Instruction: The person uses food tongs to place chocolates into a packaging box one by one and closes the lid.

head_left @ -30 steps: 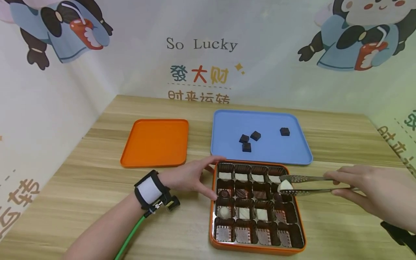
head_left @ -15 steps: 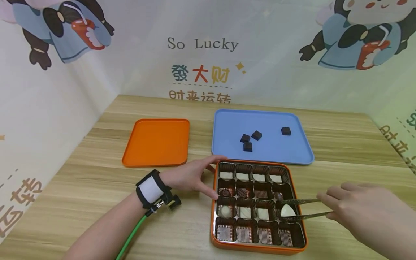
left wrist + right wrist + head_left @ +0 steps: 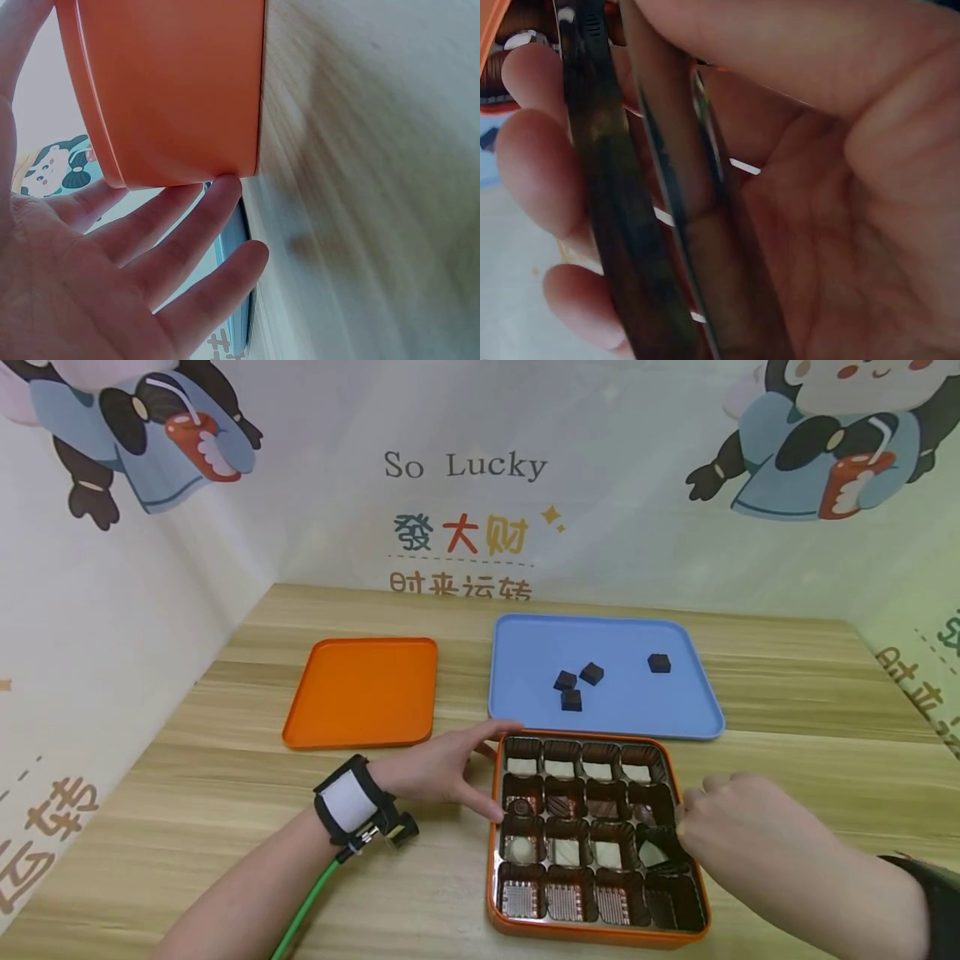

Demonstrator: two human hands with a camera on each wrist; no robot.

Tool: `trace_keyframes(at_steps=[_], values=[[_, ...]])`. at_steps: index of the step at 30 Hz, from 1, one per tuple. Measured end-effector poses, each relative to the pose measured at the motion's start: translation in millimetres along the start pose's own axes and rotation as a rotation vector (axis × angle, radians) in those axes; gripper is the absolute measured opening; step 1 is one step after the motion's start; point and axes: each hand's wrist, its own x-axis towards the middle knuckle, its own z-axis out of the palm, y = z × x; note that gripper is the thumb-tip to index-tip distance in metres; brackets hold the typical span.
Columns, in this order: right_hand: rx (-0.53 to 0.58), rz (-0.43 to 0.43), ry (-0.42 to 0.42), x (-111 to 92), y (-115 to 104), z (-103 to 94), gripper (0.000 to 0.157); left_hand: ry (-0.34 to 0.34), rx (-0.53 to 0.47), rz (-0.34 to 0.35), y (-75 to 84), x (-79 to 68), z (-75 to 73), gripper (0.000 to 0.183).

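Note:
My right hand (image 3: 753,818) grips metal tongs (image 3: 615,172), whose arms run across the palm. The tong tips reach into the right-hand compartment of the box's third row, at a white chocolate (image 3: 652,854). Whether they still pinch it is hard to tell. The orange chocolate box (image 3: 592,933) has a brown compartmented insert. White and dark chocolates sit in its upper three rows. At the box's far left corner rests my left hand (image 3: 438,768), thumb on the left side, fairly straight fingers (image 3: 191,232) touching the far side.
Behind the box lies a blue tray (image 3: 637,710) with several dark chocolate cubes (image 3: 592,673). An orange tray (image 3: 360,693) lies to its left. Cameras are strapped to the wrists; a green cable (image 3: 303,906) runs along the left forearm. A printed curtain (image 3: 600,552) stands behind the table.
The tongs carried the white chocolate from the second row down into the third row's right compartment. My right hand then swung in close to the box's right edge. My left hand stayed put.

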Motion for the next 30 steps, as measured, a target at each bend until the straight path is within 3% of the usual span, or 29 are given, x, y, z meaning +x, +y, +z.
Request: trace_keyframes(at_steps=[6, 11, 15, 23, 25, 27, 30], values=[[0.023, -0.033, 0.01, 10, 3, -5.4, 0.044, -0.001, 0.001, 0.005, 0.6, -0.4, -0.6, 0.102], [0.0, -0.056, 0.023, 16, 9, -14.4, 0.042, 0.005, 0.004, -0.006, 0.5, -2.0, -1.6, 0.1], [0.036, -0.048, -0.014, 13, 16, -20.1, 0.037, 0.009, 0.005, 0.0, 0.2, -1.8, -1.7, 0.1], [0.263, 0.133, -0.178, 1, 51, -24.9, 0.021, 0.005, 0.001, 0.01, 1.1, -0.7, -1.3, 0.102], [0.316, 0.164, -0.22, 3, 60, -25.9, 0.026, 0.002, -0.001, 0.013, 0.6, -0.5, -0.8, 0.102], [0.346, 0.185, -0.208, 7, 68, -25.9, 0.033, 0.0, -0.004, 0.016, 0.1, -0.5, -0.3, 0.102], [0.365, 0.205, -0.119, 16, 78, -23.1, 0.036, 0.001, -0.003, 0.01, -0.1, -1.0, 0.7, 0.103]])
